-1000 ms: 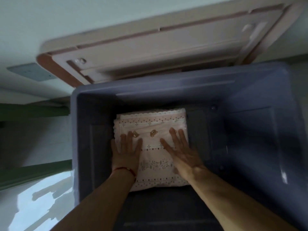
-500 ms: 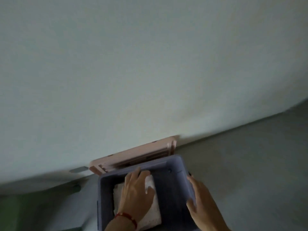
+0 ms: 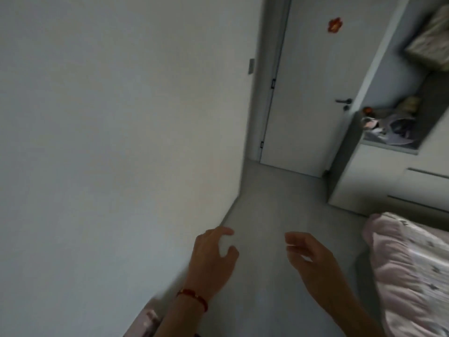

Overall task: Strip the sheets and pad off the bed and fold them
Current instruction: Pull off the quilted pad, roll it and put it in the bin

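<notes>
Both bare hands hung in the air above the smooth pale grey floor, holding nothing. The left hand, with a thin red cord bracelet around its wrist, had its fingers loosely curled and spread, thumb set apart from the rest. The right hand was likewise relaxed, fingers gently bent and turned inward toward the left one, the two palms well apart. At the right edge lay the soft pink quilted bedding, puffy and rumpled, printed with small dark motifs, its rounded corner bulging out over the floor; whether it was a sheet, a pad or a quilt could not be told. A blurred pinkish patch showed at the bottom edge beside the left forearm, too smeared to identify. A broad, matte, plain white wall filled the left half of the view. Beyond it stood a flat white closed door with a dark lever handle and a small red flower-shaped sticker near its top. To the right rose a white cabinet with an open grey niche holding a heap of crumpled grey cloth; a patterned folded bundle sat in the upper corner above it.
</notes>
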